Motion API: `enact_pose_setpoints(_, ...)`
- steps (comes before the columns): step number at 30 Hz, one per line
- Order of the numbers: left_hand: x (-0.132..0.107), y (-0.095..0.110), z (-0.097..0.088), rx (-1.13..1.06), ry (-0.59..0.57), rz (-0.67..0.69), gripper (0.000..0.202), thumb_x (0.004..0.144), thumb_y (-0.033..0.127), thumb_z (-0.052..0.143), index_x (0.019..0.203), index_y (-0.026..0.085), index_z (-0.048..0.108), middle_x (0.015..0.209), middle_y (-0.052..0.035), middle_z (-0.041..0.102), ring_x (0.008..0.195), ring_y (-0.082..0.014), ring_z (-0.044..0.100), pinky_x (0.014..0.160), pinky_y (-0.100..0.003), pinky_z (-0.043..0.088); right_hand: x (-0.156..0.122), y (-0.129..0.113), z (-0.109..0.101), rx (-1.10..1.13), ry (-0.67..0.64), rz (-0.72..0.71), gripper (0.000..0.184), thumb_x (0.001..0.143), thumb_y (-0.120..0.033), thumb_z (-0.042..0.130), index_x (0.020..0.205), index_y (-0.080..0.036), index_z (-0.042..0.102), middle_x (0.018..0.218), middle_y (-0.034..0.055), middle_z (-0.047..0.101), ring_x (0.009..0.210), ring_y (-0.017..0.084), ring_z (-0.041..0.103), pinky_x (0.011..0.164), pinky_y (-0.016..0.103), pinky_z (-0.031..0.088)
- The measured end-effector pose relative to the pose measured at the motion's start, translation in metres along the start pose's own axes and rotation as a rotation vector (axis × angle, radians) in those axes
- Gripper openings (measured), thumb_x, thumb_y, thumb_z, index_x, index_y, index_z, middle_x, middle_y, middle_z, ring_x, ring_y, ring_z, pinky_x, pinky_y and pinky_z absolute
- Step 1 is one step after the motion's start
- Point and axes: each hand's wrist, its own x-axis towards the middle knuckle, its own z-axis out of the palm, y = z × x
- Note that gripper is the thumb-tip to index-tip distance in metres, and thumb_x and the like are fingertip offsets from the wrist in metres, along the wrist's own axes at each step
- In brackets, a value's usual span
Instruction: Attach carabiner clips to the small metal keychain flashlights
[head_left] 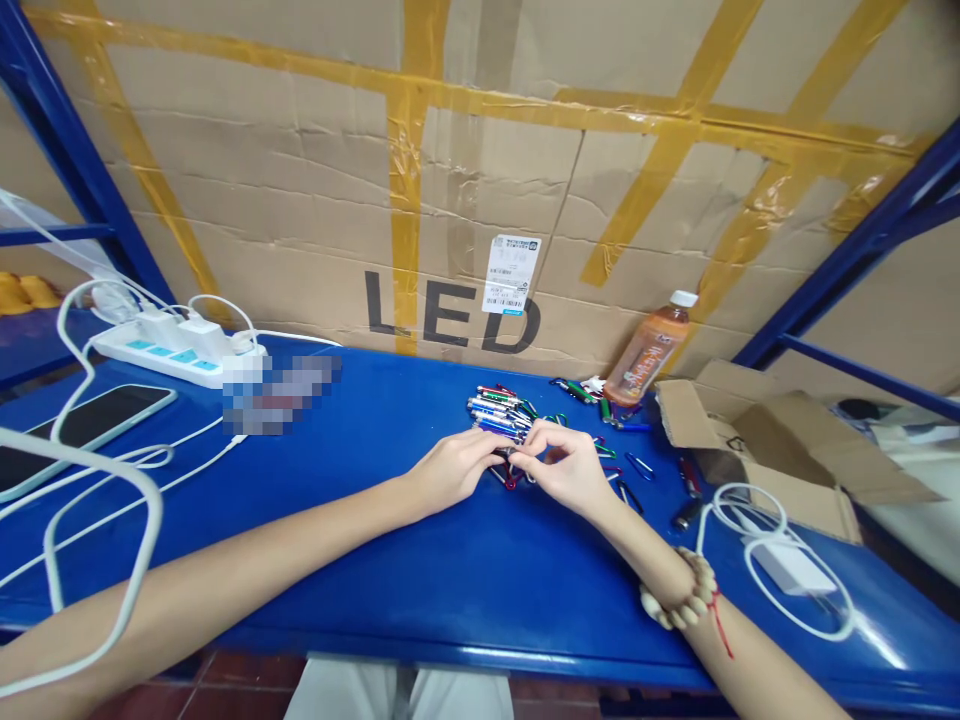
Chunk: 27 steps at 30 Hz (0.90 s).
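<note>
The left hand (451,468) and right hand (566,470) are pinching a small, dark, seemingly metal cylinder (505,452), probably light, stiff, slightly slippery, best held by its ends.

"What are you holding?"
"My left hand (454,468) and right hand (568,470) both pinch a small dark piece (505,453), mostly covered by my grip."
"And just beyond?"
"A row of metallic tubes (495,409) in blue, green, silver and red, on the blue table (450,580)."
"To your right?"
"Loose clips (640,467), a drink bottle (649,350) and an open cardboard box (795,440)."
"Left?"
"A white power strip (161,352) and a phone (82,430)."
</note>
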Motion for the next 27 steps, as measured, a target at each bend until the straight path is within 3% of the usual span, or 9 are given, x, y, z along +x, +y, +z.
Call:
enact_pose_setpoints(5, 0.001, 0.0, 0.0, -0.016, 0.062, -0.017, 0.023, 0.09, 0.019, 0.039, 0.105, 0.016, 0.056, 0.102, -0.0074, 0.066, 0.099, -0.0172, 0.06, 0.087, -0.03, 0.048, 0.0, -0.003, 0.002, 0.042, -0.006, 0.18, 0.031, 0.068, -0.038, 0.066, 0.05, -0.016, 0.054, 0.055, 0.0024, 0.059, 0.053, 0.012, 0.053, 0.056, 0.026, 0.043)
enact_pose_setpoints(12, 0.003, -0.002, 0.003, -0.023, 0.079, -0.073, 0.026, 0.091, 0.021, 0.041, 0.111, 0.018, 0.056, 0.109, -0.0061, 0.065, 0.101, -0.0167, 0.059, 0.09, -0.031, 0.047, 0.003, -0.003, 0.0, 0.249, -0.043, 0.526, 0.036, 0.055, -0.047, 0.074, 0.057, -0.014, 0.059, 0.051, 0.0003, 0.056, 0.037, 0.007, 0.042, 0.033, 0.019, 0.034)
enact_pose_setpoints(20, 0.004, -0.005, 0.004, -0.077, 0.076, -0.151, 0.03, 0.091, 0.024, 0.04, 0.119, 0.021, 0.051, 0.121, -0.0044, 0.059, 0.112, -0.0163, 0.055, 0.097, -0.031, 0.043, 0.008, -0.006, -0.01, 0.273, -0.125, 0.583, 0.041, 0.059, -0.052, 0.07, 0.069, -0.012, 0.066, 0.051, -0.0005, 0.055, 0.04, 0.006, 0.043, 0.033, 0.016, 0.034)
enact_pose_setpoints(24, 0.006, -0.005, 0.004, -0.11, 0.061, -0.239, 0.03, 0.09, 0.024, 0.041, 0.119, 0.022, 0.052, 0.119, -0.0034, 0.06, 0.108, -0.0169, 0.057, 0.094, -0.031, 0.044, 0.011, -0.005, -0.021, 0.081, -0.113, 0.522, 0.046, 0.068, -0.054, 0.061, 0.086, -0.013, 0.069, 0.059, 0.0027, 0.06, 0.048, 0.01, 0.05, 0.036, 0.019, 0.037)
enact_pose_setpoints(27, 0.007, -0.005, 0.003, -0.142, 0.054, -0.313, 0.032, 0.09, 0.026, 0.041, 0.121, 0.021, 0.049, 0.119, -0.004, 0.06, 0.105, -0.0181, 0.059, 0.092, -0.032, 0.045, 0.012, -0.004, -0.041, -0.406, 0.016, 0.472, 0.033, 0.073, -0.046, 0.06, 0.087, -0.018, 0.07, 0.073, 0.0052, 0.067, 0.059, 0.014, 0.057, 0.045, 0.022, 0.04)
